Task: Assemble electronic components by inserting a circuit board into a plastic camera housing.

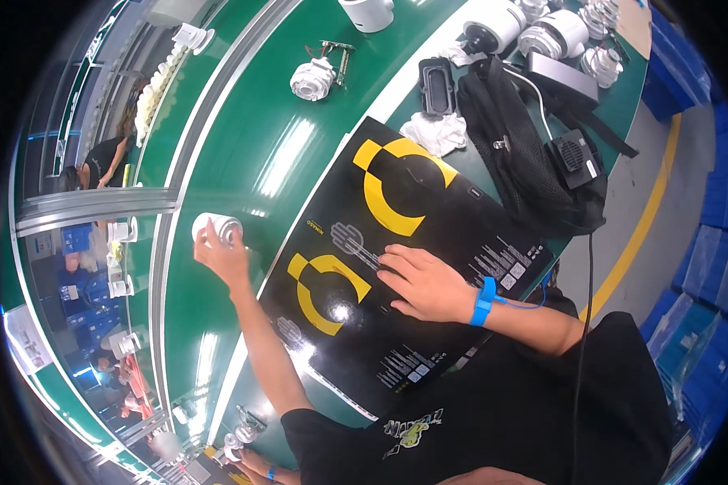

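Observation:
Out over the green belt (pixel 255 182), my left hand (pixel 223 257) has its fingers wrapped round a short white cylindrical housing (pixel 210 220). The palm hides part of it. My right hand (pixel 429 284) lies with fingers stretched out on a glossy black mat (pixel 453 226) with yellow ring shapes; nothing shows in it. A blue wrist strap (pixel 484 302) with a thin cord circles that wrist. Farther along the belt sits a white round assembly (pixel 313 79) with a small bracket and wires. Beyond it stands a white cylindrical cover (pixel 366 12).
Right of the belt lie a black mesh bag (pixel 493 121), a black tray (pixel 438 86), crumpled white cloth (pixel 435 133) and several white assemblies (pixel 554 34). A metal rail (pixel 188 153) borders the belt's left side. Another person's hand (pixel 255 464) works at the lower left.

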Action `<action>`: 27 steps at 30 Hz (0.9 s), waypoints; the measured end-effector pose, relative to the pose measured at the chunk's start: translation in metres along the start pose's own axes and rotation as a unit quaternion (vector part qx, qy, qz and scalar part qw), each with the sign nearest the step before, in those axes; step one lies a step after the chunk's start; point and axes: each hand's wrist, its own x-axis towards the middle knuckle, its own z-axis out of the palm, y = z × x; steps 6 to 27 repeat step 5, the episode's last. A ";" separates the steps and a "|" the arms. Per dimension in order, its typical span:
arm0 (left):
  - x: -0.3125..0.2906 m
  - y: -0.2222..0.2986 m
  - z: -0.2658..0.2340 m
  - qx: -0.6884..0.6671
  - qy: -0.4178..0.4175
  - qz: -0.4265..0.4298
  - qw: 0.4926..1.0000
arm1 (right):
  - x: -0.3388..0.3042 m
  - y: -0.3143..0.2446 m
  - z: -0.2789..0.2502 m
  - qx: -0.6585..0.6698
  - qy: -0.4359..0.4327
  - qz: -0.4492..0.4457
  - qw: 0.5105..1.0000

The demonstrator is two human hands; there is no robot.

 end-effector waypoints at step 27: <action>0.004 -0.076 0.036 -0.342 -0.044 -0.053 0.937 | 0.004 0.003 0.004 0.022 -0.007 -0.019 1.000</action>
